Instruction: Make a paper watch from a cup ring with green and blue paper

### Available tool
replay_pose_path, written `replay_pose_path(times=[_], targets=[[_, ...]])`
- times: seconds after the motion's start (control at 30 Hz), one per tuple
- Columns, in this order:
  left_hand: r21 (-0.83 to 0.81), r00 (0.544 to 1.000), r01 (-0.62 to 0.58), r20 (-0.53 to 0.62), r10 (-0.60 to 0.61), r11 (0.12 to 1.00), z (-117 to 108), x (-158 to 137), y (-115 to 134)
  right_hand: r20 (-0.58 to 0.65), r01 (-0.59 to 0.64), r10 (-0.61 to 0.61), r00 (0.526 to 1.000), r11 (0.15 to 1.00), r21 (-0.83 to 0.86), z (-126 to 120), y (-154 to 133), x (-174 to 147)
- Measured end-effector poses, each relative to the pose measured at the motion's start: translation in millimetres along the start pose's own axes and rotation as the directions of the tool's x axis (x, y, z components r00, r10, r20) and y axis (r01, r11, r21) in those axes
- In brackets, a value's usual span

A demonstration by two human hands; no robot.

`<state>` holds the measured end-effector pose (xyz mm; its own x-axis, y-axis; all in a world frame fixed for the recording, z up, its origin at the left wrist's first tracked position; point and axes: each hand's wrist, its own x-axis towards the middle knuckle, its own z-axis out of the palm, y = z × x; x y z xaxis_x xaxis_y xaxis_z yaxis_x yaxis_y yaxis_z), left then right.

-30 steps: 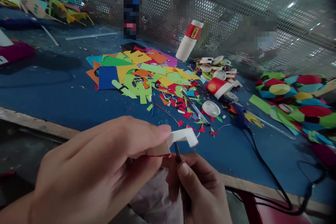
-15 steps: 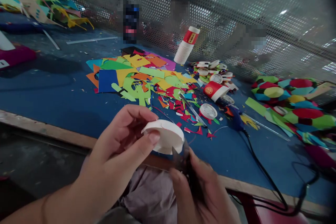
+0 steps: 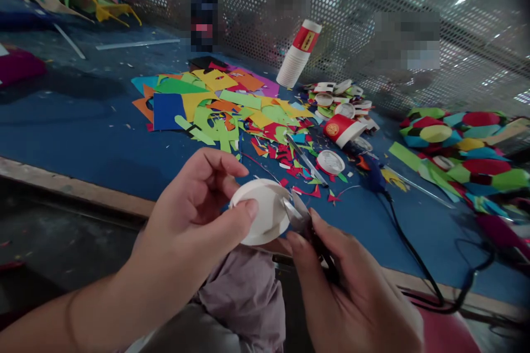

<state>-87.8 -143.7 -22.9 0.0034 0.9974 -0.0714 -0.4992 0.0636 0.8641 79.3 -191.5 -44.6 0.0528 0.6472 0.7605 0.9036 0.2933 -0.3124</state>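
The paper disc [image 3: 271,218] is plain white, the scissors [image 3: 304,222] silvery-bladed. I see a deep blue table [image 3: 95,146], its paper scraps [image 3: 240,100] running through yellow, lime, orange, red and purple. The cup stack [image 3: 293,63] is white below a red, gold-marked top; the fallen cup [image 3: 343,131] shows red and white. The grey screen [image 3: 343,3] is dotted with holes.

The blue tabletop [image 3: 95,116] is carrying a spread of cut coloured paper [image 3: 236,100], with a stack of paper cups [image 3: 295,60] standing behind it. To the right, a red-and-white cup [image 3: 342,129] is lying on its side near a white cup base [image 3: 330,162], a blue corded tool [image 3: 375,176] is resting nearby, and multicoloured paper shapes [image 3: 482,166] are sitting farther right.
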Motion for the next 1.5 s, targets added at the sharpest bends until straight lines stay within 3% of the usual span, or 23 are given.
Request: replay_pose_path(times=[0.33, 0.5, 0.87, 1.3, 1.5], targets=[[-0.112, 0.991, 0.114, 0.083, -0.105, 0.987, -3, 7, 7, 0.041, 0.108, -0.107, 0.993, 0.994, -0.028, -7, 4, 7], [-0.141, 0.989, 0.100, 0.120, -0.083, 0.985, -4, 8, 7, 0.087, -0.035, 0.030, 0.996, 0.998, 0.055, -7, -1, 8], [-0.135, 0.983, 0.160, 0.108, -0.146, 0.978, -2, 6, 9, 0.024, -0.192, 0.191, 0.981, 0.972, 0.134, -4, -11, 5], [-0.144, 0.980, 0.185, 0.094, -0.173, 0.972, -1, 3, 7, 0.057, -0.079, 0.076, 0.995, 0.995, 0.058, -10, 1, -3], [-0.129, 0.985, 0.166, 0.069, -0.158, 0.978, -6, 2, 4, 0.002, -0.122, 0.122, 0.992, 0.990, 0.068, -6, -1, 1]])
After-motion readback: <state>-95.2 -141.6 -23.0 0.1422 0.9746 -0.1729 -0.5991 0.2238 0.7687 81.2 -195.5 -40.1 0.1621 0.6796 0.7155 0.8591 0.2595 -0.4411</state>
